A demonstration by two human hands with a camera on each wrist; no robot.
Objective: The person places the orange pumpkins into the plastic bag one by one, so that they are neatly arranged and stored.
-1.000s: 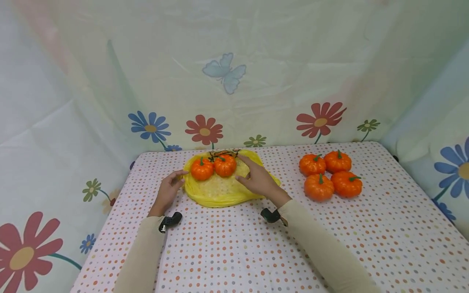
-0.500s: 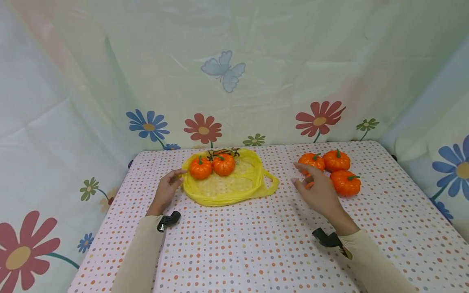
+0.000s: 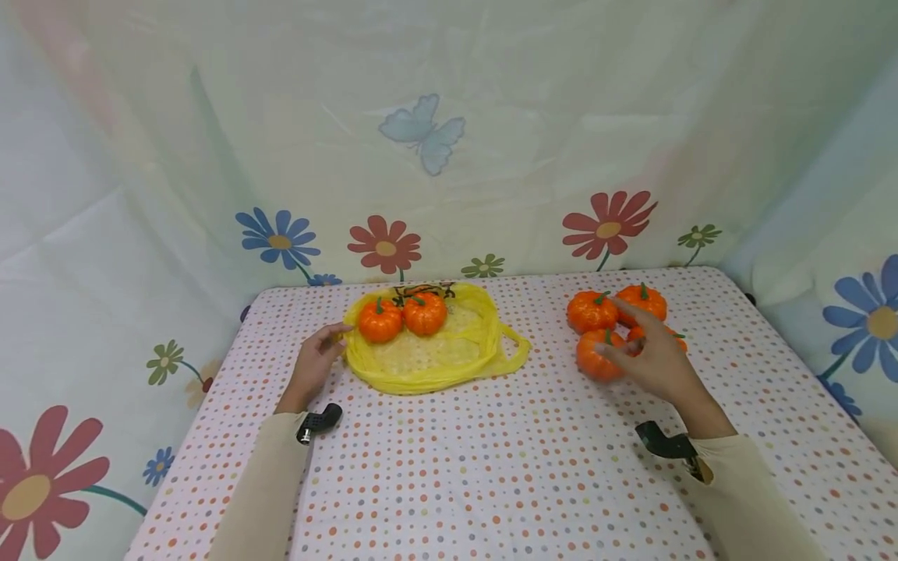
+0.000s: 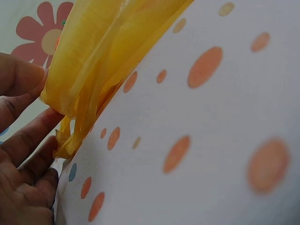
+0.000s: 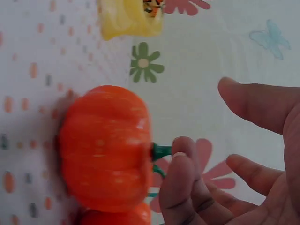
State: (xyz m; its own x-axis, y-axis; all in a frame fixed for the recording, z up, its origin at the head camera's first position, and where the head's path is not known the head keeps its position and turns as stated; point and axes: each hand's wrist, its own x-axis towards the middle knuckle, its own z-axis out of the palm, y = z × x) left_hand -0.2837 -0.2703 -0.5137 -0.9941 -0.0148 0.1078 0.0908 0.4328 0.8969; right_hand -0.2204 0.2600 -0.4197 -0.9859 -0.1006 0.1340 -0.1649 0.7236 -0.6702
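Observation:
A yellow plastic bag (image 3: 414,382) lies spread on the table with its mouth rolled open. Two small orange pumpkins (image 3: 380,322) with green stems sit inside it, side by side. At the bag's left edge is my left hand (image 3: 314,366); in the left wrist view its relaxed fingertips (image 4: 35,161) touch the yellow plastic. My right hand (image 3: 662,362) hovers over a group of several more pumpkins (image 3: 592,313) on the right, fingers spread and holding nothing. The front-left pumpkin (image 5: 105,150) of that group looms close in the right wrist view, apart from the fingers. My right hand partly hides the front-right pumpkin.
A dotted white cloth covers the table (image 3: 435,467). Flower-printed curtains (image 3: 491,156) enclose it at the back and on both sides. One bag handle (image 3: 517,351) loops out to the right, toward the pumpkin group.
My right hand has left the bag and travelled right to the pumpkin group, passing over the front-left pumpkin. My left hand stays at the bag's left edge. The two bagged pumpkins keep their place.

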